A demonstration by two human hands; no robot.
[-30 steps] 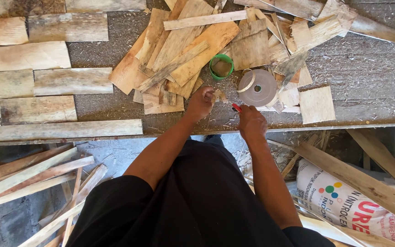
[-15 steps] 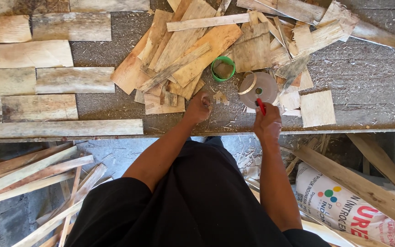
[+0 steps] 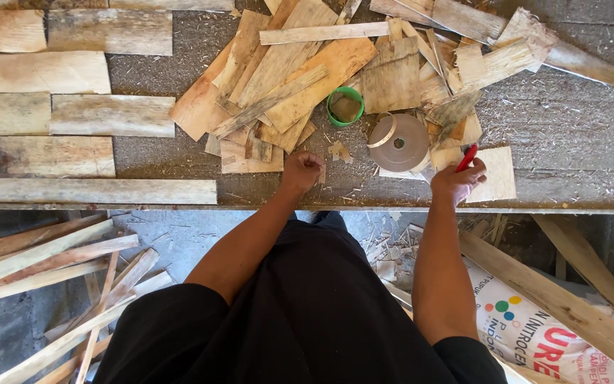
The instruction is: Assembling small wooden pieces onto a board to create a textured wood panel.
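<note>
Left hand (image 3: 302, 169) pinched small wood chip (image 3: 320, 173) against bench (image 3: 570, 128), steadying it. Right hand (image 3: 456, 181) gripped red knife (image 3: 466, 157), lifted clear near tape roll (image 3: 399, 142).

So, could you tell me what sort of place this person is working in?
Probably a small woodworking or veneer workshop: a sawdust-strewn workbench heaped with thin wood offcuts, a roll of tape, and loose slats on the floor. The right hand holds a red tool.

The right hand (image 3: 458, 181) covers most of the red tool (image 3: 467, 157) — type indeterminable. The left hand (image 3: 303, 169) conceals its contents (fingers curled). The printed sack (image 3: 534, 331) is cut off at the frame edge.
</note>
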